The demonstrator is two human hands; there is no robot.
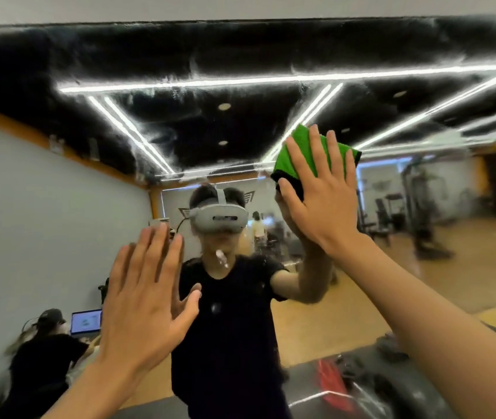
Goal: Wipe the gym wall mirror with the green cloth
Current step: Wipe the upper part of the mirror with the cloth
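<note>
The wall mirror point(422, 237) fills nearly the whole head view and reflects the gym and me. My right hand point(316, 189) presses the folded green cloth point(289, 155) flat against the glass, upper right of centre, with its fingers straight and spread. The cloth's green face shows between the fingers and a dark edge sits under my thumb. My left hand point(147, 294) is lower and to the left, fingers straight and raised in front of the mirror; whether it touches the glass I cannot tell. Smears and white specks mark the glass near centre.
The mirror's top edge point(240, 21) meets a pale wall above. Reflected in it are a seated person with a laptop point(86, 322) at lower left, gym machines point(416, 207) at right, and a dark mat with red items point(331, 385) near the bottom.
</note>
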